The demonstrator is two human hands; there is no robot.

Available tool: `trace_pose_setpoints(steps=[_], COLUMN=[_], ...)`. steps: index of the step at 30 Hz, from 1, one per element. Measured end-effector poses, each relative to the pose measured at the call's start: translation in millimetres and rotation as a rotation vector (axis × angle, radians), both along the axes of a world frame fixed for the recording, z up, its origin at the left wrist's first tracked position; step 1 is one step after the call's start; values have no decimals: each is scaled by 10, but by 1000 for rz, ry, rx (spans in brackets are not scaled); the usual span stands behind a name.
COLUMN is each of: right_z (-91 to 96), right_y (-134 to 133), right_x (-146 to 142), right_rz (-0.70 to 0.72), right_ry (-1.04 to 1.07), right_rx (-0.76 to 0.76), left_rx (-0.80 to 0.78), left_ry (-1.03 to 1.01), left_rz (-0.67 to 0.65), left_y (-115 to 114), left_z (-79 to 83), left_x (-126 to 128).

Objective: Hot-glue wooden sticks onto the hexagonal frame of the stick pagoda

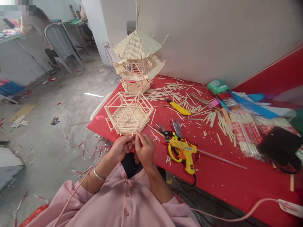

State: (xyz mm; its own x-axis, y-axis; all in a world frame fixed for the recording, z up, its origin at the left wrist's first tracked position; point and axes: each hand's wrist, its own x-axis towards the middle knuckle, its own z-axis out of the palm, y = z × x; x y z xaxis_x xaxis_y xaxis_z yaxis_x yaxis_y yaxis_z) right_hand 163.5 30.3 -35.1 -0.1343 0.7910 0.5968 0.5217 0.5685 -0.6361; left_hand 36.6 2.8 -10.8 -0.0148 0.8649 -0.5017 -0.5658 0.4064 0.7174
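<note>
A hexagonal frame of thin wooden sticks rests at the red table's near left corner, with a slatted floor and a raised stick rim. Right at its near edge, my left hand is closed, thumb and fingers pinched together. My right hand is closed beside it, its fingertips meeting at the frame's near side. Whatever the two pinches hold is too small to make out. Behind the frame stands a pagoda model of the same sticks, with two tiers of roof.
On the red table lie a yellow hot glue gun, shears, a yellow utility knife and loose sticks. Bagged sticks and a black object are at the right. A person sits near a grey chair.
</note>
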Motion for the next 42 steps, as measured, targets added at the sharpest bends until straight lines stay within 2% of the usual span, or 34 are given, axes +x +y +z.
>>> trace_pose_setpoints(steps=[13,20,28,42], right_z=[-53,-97,-107,-99], right_y=[15,17,24,46], right_x=[-1,-22,-12,-11], right_rz=[-43,-103,-103,-148], right_ry=[51,95,99,81], right_rx=[48,41,17,20], left_rx=[102,165,225,240], left_ry=[53,119,225,233], left_rz=[5,31,70,56], left_y=[-28,-71,-92,-79], left_z=[80,-5,-102,-105], left_x=[67,113,197,213])
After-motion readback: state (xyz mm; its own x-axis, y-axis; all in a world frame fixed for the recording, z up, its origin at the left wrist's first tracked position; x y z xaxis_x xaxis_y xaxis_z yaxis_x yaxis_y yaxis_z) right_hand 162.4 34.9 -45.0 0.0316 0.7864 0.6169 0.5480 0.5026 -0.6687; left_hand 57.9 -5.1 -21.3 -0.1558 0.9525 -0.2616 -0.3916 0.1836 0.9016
